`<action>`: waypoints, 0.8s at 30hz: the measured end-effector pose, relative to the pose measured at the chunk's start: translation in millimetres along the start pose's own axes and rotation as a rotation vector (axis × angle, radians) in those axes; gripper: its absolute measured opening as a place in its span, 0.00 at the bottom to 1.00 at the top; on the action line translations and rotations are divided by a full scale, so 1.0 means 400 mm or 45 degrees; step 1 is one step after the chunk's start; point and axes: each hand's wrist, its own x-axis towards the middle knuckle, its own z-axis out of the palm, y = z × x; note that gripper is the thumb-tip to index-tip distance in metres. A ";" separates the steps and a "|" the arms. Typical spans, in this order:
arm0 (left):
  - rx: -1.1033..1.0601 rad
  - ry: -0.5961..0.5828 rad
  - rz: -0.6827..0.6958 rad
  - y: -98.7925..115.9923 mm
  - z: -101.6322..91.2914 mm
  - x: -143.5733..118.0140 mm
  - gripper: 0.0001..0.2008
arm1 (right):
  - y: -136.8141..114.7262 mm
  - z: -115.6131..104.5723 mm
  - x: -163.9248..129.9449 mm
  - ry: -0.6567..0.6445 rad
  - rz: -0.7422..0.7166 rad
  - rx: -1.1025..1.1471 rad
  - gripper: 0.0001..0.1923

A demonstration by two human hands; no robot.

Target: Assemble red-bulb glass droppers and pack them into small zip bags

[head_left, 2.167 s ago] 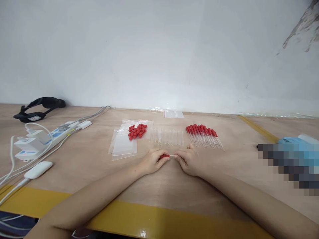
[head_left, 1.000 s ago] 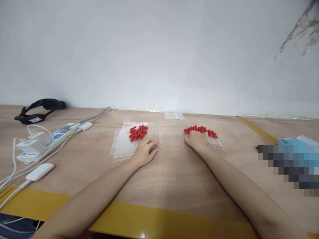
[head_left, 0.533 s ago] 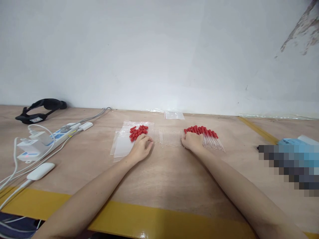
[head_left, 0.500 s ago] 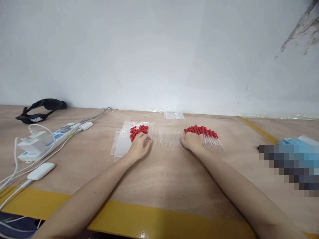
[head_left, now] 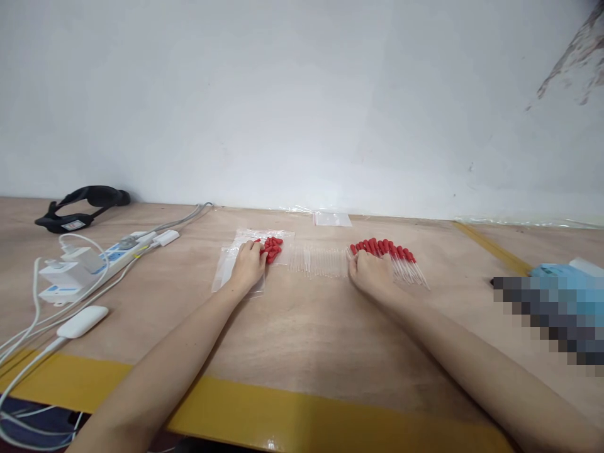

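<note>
My left hand point(head_left: 247, 267) lies palm down on the clear plastic bags point(head_left: 225, 272), its fingertips in the pile of loose red rubber bulbs point(head_left: 274, 246). What the fingers hold is hidden. My right hand point(head_left: 370, 272) rests on the table between the row of clear glass tubes point(head_left: 318, 260) and the row of finished droppers with red bulbs point(head_left: 394, 253). Its fingers curl at the right end of the tube row, and their grip is hidden.
A white power strip with plugs and cables point(head_left: 89, 263) and a white oval device point(head_left: 82, 321) lie at the left. A black strap point(head_left: 82, 202) sits by the wall. A small clear bag point(head_left: 332, 219) lies at the back, a blue item point(head_left: 561, 274) at the right.
Both hands left the table's middle, where they held one dropper together. The right went to the dropper row, then the tubes' end. The left slid across the bags to the red bulbs.
</note>
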 end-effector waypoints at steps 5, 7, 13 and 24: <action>-0.089 0.030 -0.084 0.011 -0.012 0.005 0.06 | 0.030 0.004 -0.061 0.133 -0.180 0.111 0.15; -0.154 0.071 -0.107 0.028 -0.026 0.002 0.06 | 0.041 0.009 -0.081 0.177 -0.214 0.230 0.14; -0.625 -0.171 0.147 0.136 -0.065 -0.051 0.06 | 0.062 0.039 -0.113 0.232 -0.438 0.534 0.16; -0.705 -0.464 0.300 0.228 -0.043 -0.112 0.13 | 0.035 0.029 -0.133 0.155 -0.582 0.590 0.12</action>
